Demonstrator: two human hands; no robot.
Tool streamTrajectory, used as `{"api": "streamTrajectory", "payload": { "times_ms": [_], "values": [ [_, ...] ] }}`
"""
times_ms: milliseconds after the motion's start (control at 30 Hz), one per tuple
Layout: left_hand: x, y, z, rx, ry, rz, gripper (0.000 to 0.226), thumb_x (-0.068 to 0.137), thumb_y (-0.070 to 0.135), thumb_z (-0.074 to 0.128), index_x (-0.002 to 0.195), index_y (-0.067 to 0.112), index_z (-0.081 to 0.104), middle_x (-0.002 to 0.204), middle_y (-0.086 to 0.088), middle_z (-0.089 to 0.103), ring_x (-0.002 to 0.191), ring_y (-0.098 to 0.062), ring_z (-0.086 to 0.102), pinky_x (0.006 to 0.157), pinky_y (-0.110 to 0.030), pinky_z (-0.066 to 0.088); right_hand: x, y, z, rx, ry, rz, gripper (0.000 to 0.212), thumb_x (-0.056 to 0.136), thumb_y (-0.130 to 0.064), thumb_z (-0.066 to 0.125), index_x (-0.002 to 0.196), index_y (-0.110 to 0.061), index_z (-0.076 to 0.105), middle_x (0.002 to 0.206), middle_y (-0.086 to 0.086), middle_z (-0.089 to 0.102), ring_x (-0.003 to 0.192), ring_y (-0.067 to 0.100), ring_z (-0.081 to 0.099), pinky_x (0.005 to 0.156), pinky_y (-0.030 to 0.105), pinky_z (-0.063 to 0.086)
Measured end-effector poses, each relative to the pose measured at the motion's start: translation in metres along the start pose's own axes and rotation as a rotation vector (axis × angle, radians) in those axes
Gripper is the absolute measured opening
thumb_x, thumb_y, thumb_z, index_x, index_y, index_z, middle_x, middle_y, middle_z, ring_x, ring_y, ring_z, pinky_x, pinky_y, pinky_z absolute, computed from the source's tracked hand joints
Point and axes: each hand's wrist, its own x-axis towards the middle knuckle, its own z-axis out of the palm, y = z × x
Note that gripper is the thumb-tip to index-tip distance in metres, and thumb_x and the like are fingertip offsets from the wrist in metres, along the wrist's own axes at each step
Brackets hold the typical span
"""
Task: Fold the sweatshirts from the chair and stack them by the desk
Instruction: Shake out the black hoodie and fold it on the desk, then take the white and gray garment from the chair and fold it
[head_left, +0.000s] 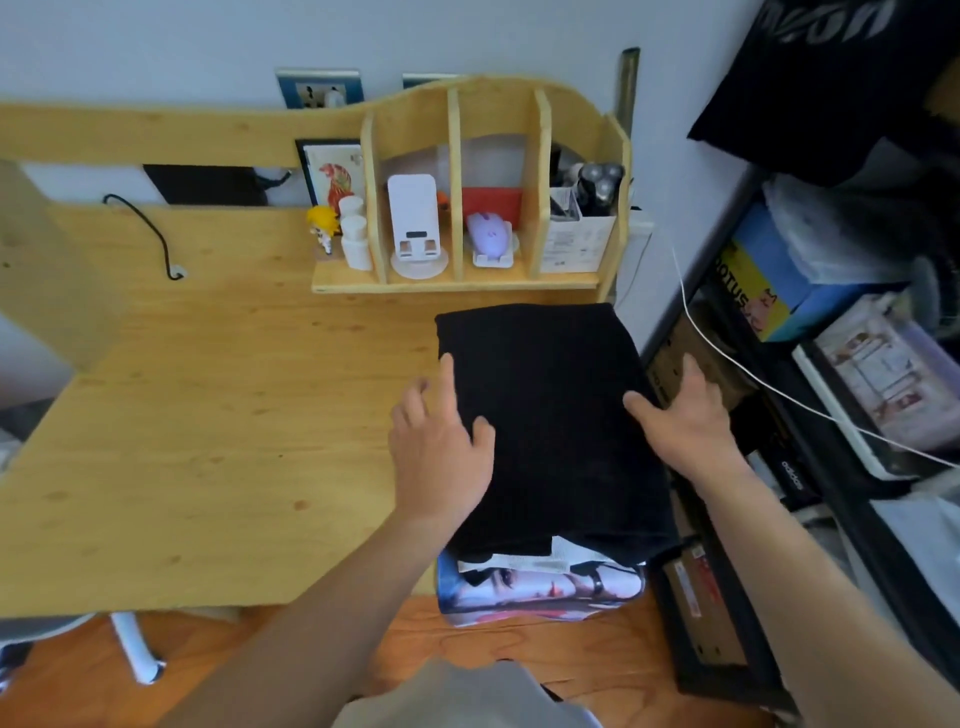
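A folded black sweatshirt (550, 410) lies on top of a stack at the right end of the wooden desk (218, 415). Under it shows a folded garment with a printed picture (540, 587), hanging over the desk's front edge. My left hand (439, 452) lies at the black sweatshirt's left side, fingers straight, thumb on the cloth. My right hand (685, 415) rests at its right edge with the thumb on top and fingers spread past the edge. Neither hand grips the cloth. The chair is out of view.
A wooden shelf unit (467, 280) with small items stands at the desk's back. A black cable (156, 234) lies at the back left. Black shelving (831, 415) with boxes and a white cable (727, 358) stands close on the right. A white leg (132, 649) is below the desk.
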Motion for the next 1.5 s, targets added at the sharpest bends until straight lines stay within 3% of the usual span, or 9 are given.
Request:
{"api": "streamTrajectory", "payload": {
  "times_ms": [133,300,700,833,933,1000,1233,1333,1500],
  "values": [
    [0.056,0.042,0.021,0.144,-0.06,0.287,0.056,0.106,0.044,0.033,0.16,0.03,0.028,0.168,-0.01,0.02,0.154,-0.036,0.014,0.125,-0.054,0.018,0.033,-0.058,0.03,-0.358,0.091,-0.48,0.059,0.105,-0.046,0.024,0.159,-0.022,0.02,0.167,0.008,0.015,0.154,0.025,0.009,0.126,0.043,0.005],
    [0.074,0.022,0.079,0.337,-0.292,0.186,0.062,0.104,0.059,0.012,0.161,0.04,0.0,0.172,-0.001,0.0,0.158,-0.029,-0.008,0.126,-0.055,0.0,0.071,-0.015,0.087,-0.555,-0.029,-0.333,0.061,0.102,-0.057,0.011,0.16,-0.035,0.006,0.168,-0.007,0.003,0.155,0.018,-0.005,0.125,0.047,0.003],
    [0.083,0.009,0.042,0.333,-0.45,0.263,0.064,0.105,0.059,0.014,0.162,0.034,-0.002,0.171,-0.002,-0.006,0.157,-0.025,-0.013,0.128,-0.05,0.001,0.066,-0.039,0.076,-0.657,-0.002,-0.321,0.06,0.105,-0.051,0.014,0.16,-0.029,0.012,0.169,-0.001,0.005,0.155,0.022,-0.004,0.124,0.051,-0.001],
    [0.068,-0.065,-0.022,0.326,-0.376,0.221,0.06,0.107,0.05,0.024,0.161,0.023,0.024,0.168,-0.007,0.021,0.156,-0.029,0.013,0.126,-0.045,0.019,0.025,-0.109,0.097,-0.542,0.211,-0.576,0.048,0.105,-0.034,0.038,0.149,-0.016,0.044,0.157,0.013,0.039,0.148,0.033,0.026,0.122,0.052,0.015],
    [0.047,-0.148,-0.088,0.307,-0.453,0.028,0.051,0.107,0.042,0.037,0.152,0.019,0.043,0.155,-0.005,0.044,0.141,-0.026,0.043,0.114,-0.041,0.041,-0.028,-0.183,0.163,-0.441,0.057,-0.811,0.031,0.1,-0.021,0.046,0.118,-0.011,0.068,0.12,0.012,0.066,0.119,0.035,0.055,0.103,0.045,0.043],
    [0.024,-0.221,-0.135,0.265,-0.474,-0.147,0.046,0.108,0.039,0.038,0.149,0.021,0.049,0.149,-0.003,0.051,0.131,-0.023,0.054,0.104,-0.039,0.049,-0.076,-0.232,0.22,-0.416,-0.117,-0.8,0.026,0.097,-0.017,0.043,0.1,-0.014,0.068,0.107,0.01,0.068,0.106,0.035,0.057,0.084,0.039,0.048],
    [-0.091,-0.471,-0.297,0.209,-0.295,-0.593,0.029,0.103,0.025,0.043,0.116,0.016,0.067,0.118,-0.006,0.068,0.105,-0.027,0.064,0.078,-0.032,0.045,-0.245,-0.356,0.421,-0.393,-0.507,-0.83,0.037,0.099,-0.015,0.038,0.125,-0.013,0.064,0.125,0.011,0.066,0.11,0.032,0.061,0.083,0.036,0.053],
    [-0.138,-0.536,-0.351,0.154,-0.192,-0.688,0.026,0.097,0.027,0.043,0.092,0.019,0.067,0.092,-0.001,0.069,0.087,-0.025,0.065,0.073,-0.038,0.052,-0.303,-0.388,0.49,-0.423,-0.626,-0.848,0.037,0.101,-0.018,0.038,0.128,-0.012,0.062,0.132,0.011,0.062,0.118,0.032,0.058,0.089,0.031,0.048],
    [-0.161,-0.605,-0.407,0.046,-0.088,-0.814,0.023,0.101,0.026,0.046,0.099,0.025,0.069,0.09,0.005,0.069,0.08,-0.018,0.066,0.071,-0.041,0.058,-0.351,-0.421,0.576,-0.5,-0.675,-0.792,0.028,0.098,-0.02,0.041,0.109,-0.012,0.065,0.115,0.008,0.065,0.106,0.028,0.061,0.077,0.03,0.045]
  ]
}}
